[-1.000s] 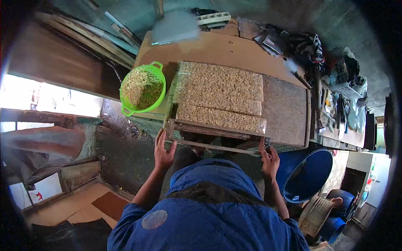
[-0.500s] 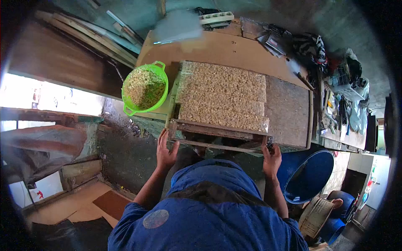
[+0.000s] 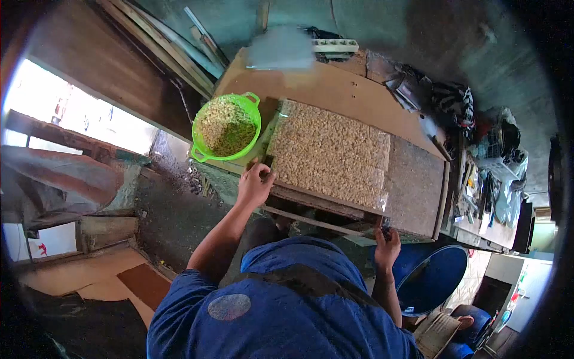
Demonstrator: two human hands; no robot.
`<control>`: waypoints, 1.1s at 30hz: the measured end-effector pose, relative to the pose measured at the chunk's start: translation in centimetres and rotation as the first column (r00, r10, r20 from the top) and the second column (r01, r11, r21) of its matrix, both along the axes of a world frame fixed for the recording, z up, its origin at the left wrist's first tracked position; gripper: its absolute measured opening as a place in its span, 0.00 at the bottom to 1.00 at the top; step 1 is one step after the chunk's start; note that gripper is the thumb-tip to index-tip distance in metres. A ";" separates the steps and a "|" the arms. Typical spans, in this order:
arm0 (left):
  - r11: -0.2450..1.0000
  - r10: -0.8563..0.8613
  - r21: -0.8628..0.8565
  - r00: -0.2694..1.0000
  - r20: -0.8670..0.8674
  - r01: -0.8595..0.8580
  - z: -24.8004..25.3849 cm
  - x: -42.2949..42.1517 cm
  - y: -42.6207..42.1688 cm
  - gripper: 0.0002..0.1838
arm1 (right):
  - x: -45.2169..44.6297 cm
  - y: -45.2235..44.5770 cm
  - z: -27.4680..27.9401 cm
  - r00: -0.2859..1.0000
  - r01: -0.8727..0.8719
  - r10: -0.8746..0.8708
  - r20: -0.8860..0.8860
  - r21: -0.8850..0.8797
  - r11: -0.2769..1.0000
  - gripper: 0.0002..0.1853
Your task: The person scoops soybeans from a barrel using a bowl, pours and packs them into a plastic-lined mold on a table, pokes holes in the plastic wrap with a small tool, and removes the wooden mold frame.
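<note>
A flat slab of pale, crumbly grain-like pieces under clear plastic lies on a wooden board with raised edge strips. Along its near side runs a wooden bar. My left hand is closed at the bar's left end, fingers curled over the board's corner; exactly what they grip is partly hidden. At the other end, my right hand pinches the bar's right end, beside a small dark piece. Left of the slab stands a bright green colander, partly filled with similar loose pieces.
The board rests on a brown table with a cloudy plastic sheet at its back. A large blue barrel stands at my right. Wooden planks lean at the upper left. Clutter and bags fill the right side.
My left hand has moved forward and curled its fingers over the corner; before, they were spread along the edge. My right hand remains at the bar's right end. The view has tilted.
</note>
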State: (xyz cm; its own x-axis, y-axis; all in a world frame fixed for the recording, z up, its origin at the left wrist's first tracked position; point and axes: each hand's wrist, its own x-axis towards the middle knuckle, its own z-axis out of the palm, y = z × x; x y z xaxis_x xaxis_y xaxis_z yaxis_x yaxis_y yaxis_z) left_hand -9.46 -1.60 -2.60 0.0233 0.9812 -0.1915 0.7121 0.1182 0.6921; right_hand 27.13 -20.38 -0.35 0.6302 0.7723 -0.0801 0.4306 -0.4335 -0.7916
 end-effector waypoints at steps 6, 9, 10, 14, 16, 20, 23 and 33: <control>0.996 0.052 0.073 0.997 -0.049 -0.048 -1.1 0.5 0.7 0.15 | 0.5 -0.2 -0.1 0.999 -0.016 0.014 -0.032 -0.040 0.999 0.11; 0.998 0.055 0.046 0.997 -0.050 -0.053 -1.2 0.6 0.6 0.13 | 0.6 -0.2 -0.2 1.000 -0.007 0.006 -0.029 -0.052 0.999 0.11; 0.997 0.060 0.044 0.997 -0.048 -0.058 -0.9 0.7 0.6 0.12 | 0.7 -0.3 -0.3 0.999 0.008 -0.012 -0.039 -0.095 0.995 0.11; 0.993 0.070 0.101 0.996 -0.048 -0.065 -1.6 0.8 0.5 0.11 | 1.5 -0.8 -2.0 1.000 0.013 -0.013 -0.011 -0.016 1.000 0.12; 0.990 0.080 0.118 0.997 -0.012 -0.078 -2.2 0.3 0.7 0.10 | 1.4 -0.6 -1.8 0.999 -0.022 0.023 0.041 -0.022 1.000 0.12; 0.993 0.110 -0.057 0.993 0.047 -0.107 -2.2 -0.7 1.2 0.10 | 0.5 0.0 -0.3 0.996 -0.016 0.019 -0.083 0.035 0.999 0.11; 0.992 0.062 -0.110 0.998 -0.016 -0.064 -1.9 -0.9 1.4 0.11 | 0.3 0.3 0.7 0.999 -0.048 0.047 -0.012 -0.066 0.997 0.10; 0.984 0.100 0.146 0.995 0.015 -0.101 -0.6 -1.6 -1.8 0.18 | 0.4 0.4 1.1 0.983 -0.022 0.052 0.174 -0.169 0.985 0.15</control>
